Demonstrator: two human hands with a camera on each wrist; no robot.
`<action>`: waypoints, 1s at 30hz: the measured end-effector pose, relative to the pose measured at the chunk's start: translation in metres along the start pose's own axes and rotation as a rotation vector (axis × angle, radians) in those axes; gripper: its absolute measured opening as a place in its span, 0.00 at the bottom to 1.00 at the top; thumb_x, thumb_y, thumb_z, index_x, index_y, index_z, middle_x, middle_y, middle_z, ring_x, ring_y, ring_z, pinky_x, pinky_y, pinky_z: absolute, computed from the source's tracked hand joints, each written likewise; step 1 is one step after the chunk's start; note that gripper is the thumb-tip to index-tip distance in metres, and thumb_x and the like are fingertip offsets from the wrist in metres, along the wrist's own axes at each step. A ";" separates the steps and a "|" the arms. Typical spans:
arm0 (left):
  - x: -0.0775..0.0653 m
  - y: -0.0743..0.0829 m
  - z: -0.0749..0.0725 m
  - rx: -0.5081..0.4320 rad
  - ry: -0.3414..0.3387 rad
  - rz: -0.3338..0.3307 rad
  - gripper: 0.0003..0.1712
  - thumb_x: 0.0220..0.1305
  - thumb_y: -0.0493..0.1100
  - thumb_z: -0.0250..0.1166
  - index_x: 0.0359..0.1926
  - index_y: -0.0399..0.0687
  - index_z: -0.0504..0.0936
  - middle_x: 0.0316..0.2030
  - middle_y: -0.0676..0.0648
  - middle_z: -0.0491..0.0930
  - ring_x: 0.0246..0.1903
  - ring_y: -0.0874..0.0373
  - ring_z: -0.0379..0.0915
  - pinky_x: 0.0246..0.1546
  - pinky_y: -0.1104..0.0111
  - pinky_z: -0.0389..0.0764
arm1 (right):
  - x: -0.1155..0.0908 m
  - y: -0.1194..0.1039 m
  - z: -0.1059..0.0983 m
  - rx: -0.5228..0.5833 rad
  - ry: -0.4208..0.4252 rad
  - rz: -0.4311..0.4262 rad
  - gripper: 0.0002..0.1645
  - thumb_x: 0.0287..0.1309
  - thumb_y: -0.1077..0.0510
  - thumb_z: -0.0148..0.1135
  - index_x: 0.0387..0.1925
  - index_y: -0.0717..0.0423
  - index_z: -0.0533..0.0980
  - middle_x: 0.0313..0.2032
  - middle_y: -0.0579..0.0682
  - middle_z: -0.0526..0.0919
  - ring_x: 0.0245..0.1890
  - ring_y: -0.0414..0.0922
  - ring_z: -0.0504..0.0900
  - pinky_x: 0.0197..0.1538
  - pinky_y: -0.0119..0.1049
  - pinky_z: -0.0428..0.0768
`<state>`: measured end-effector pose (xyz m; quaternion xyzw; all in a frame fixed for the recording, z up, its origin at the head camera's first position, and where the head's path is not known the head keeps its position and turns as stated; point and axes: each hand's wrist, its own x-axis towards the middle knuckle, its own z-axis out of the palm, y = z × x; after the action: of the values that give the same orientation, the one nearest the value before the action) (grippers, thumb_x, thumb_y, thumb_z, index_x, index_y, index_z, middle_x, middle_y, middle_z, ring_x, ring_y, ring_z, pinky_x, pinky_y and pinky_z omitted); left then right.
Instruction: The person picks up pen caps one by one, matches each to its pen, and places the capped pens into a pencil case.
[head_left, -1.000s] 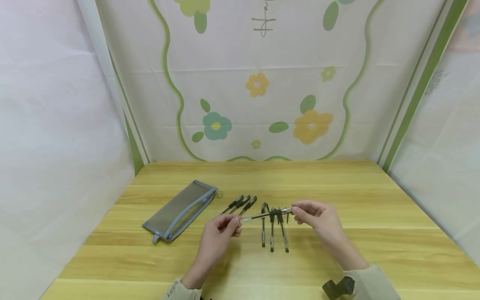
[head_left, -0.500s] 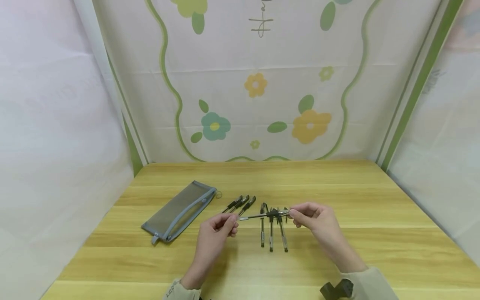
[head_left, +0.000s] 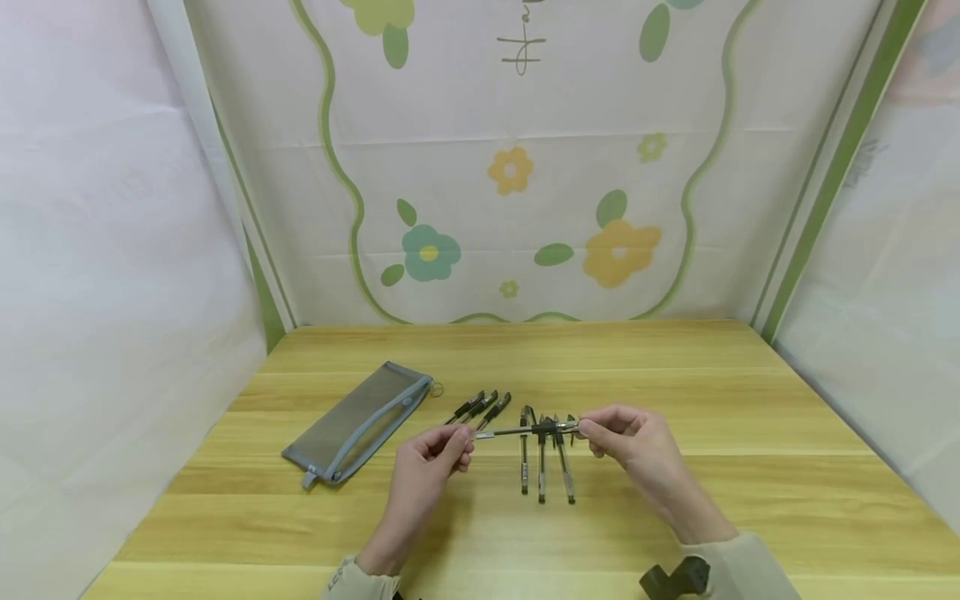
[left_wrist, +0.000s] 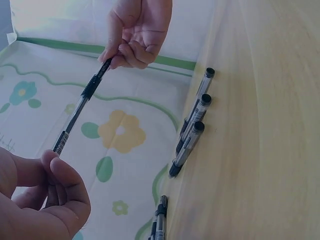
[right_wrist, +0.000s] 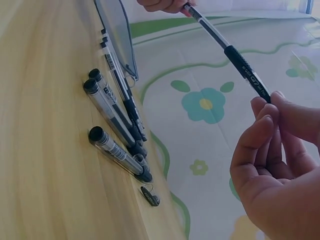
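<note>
A slim gel pen (head_left: 513, 432) with a clear barrel and black grip is stretched between both hands above the table. My left hand (head_left: 427, 467) pinches its barrel end between thumb and fingers. At the opposite, dark lettered end (right_wrist: 256, 86), my right hand (head_left: 633, 446) pinches it between thumb and forefinger. Beneath the held pen, three similar pens (head_left: 542, 475) lie side by side, black ends pointing away. Another group of pens (head_left: 483, 407) lies slanted beyond my left hand, partly hidden by it.
A grey mesh pencil case (head_left: 348, 417) with a blue zipper edge lies at the left of the wooden table (head_left: 675, 358). In the right wrist view, a small black piece (right_wrist: 150, 196) lies near the pens. Floral cloth (head_left: 465, 192) hangs behind the table.
The held pen has become slightly more level, and both hands have shifted a little left in the head view. Both keep their hold, and the pens on the table stay in place.
</note>
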<state>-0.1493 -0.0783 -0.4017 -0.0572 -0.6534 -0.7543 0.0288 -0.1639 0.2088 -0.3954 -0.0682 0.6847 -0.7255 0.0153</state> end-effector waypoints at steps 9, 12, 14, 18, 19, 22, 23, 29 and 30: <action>0.001 -0.003 0.001 -0.008 0.010 0.016 0.15 0.65 0.36 0.67 0.45 0.24 0.82 0.32 0.38 0.83 0.29 0.56 0.79 0.33 0.71 0.83 | 0.000 0.002 0.001 0.058 -0.012 0.016 0.19 0.55 0.61 0.72 0.43 0.71 0.78 0.34 0.55 0.82 0.30 0.44 0.78 0.37 0.32 0.81; 0.001 -0.004 0.001 -0.006 0.020 0.027 0.15 0.65 0.36 0.66 0.45 0.25 0.83 0.31 0.39 0.83 0.28 0.57 0.79 0.32 0.71 0.83 | 0.000 0.002 0.001 0.066 -0.011 0.022 0.18 0.55 0.61 0.72 0.43 0.70 0.79 0.35 0.56 0.83 0.30 0.43 0.78 0.37 0.31 0.81; 0.001 -0.004 0.001 -0.007 0.025 0.035 0.14 0.65 0.36 0.66 0.45 0.25 0.83 0.31 0.39 0.83 0.27 0.58 0.79 0.32 0.72 0.83 | 0.000 0.002 0.001 0.067 -0.013 0.022 0.18 0.55 0.60 0.72 0.43 0.70 0.79 0.36 0.56 0.83 0.30 0.43 0.78 0.37 0.31 0.81; 0.002 -0.005 0.001 -0.013 0.027 0.048 0.13 0.66 0.35 0.66 0.44 0.27 0.84 0.31 0.39 0.83 0.27 0.59 0.78 0.31 0.72 0.82 | 0.001 0.003 0.002 0.086 -0.013 0.020 0.17 0.56 0.61 0.72 0.42 0.70 0.79 0.36 0.56 0.83 0.31 0.43 0.78 0.38 0.31 0.81; 0.002 -0.005 0.002 -0.015 0.026 0.050 0.12 0.66 0.35 0.66 0.44 0.27 0.84 0.31 0.39 0.83 0.27 0.59 0.78 0.31 0.72 0.82 | 0.001 0.003 0.002 0.088 -0.013 0.020 0.16 0.56 0.61 0.71 0.42 0.69 0.79 0.36 0.55 0.83 0.31 0.43 0.78 0.38 0.31 0.81; 0.001 -0.005 0.002 -0.016 0.024 0.057 0.12 0.66 0.35 0.66 0.45 0.27 0.84 0.31 0.39 0.83 0.27 0.60 0.78 0.31 0.72 0.82 | 0.001 0.003 0.002 0.105 -0.013 0.024 0.15 0.56 0.62 0.71 0.41 0.69 0.80 0.36 0.56 0.83 0.30 0.43 0.78 0.38 0.31 0.81; 0.001 -0.005 0.002 -0.017 0.023 0.058 0.12 0.66 0.35 0.66 0.44 0.27 0.84 0.31 0.39 0.83 0.27 0.59 0.78 0.31 0.72 0.82 | 0.001 0.003 0.001 0.109 -0.015 0.024 0.15 0.56 0.62 0.71 0.41 0.68 0.80 0.36 0.55 0.83 0.30 0.43 0.78 0.38 0.30 0.81; 0.000 -0.006 0.002 -0.008 0.017 0.064 0.11 0.65 0.35 0.67 0.44 0.28 0.85 0.30 0.39 0.83 0.27 0.59 0.78 0.31 0.71 0.82 | 0.002 0.003 0.000 0.151 -0.030 0.014 0.11 0.56 0.64 0.71 0.39 0.67 0.81 0.36 0.54 0.84 0.30 0.42 0.79 0.37 0.29 0.81; 0.000 -0.007 0.002 -0.006 0.019 0.065 0.12 0.65 0.35 0.67 0.44 0.28 0.85 0.30 0.39 0.83 0.27 0.59 0.78 0.31 0.71 0.82 | 0.001 0.003 0.000 0.157 -0.035 0.011 0.10 0.56 0.64 0.71 0.39 0.66 0.81 0.36 0.54 0.84 0.30 0.42 0.79 0.37 0.29 0.81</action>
<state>-0.1505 -0.0754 -0.4081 -0.0716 -0.6486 -0.7554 0.0593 -0.1655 0.2081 -0.3982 -0.0754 0.6256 -0.7756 0.0366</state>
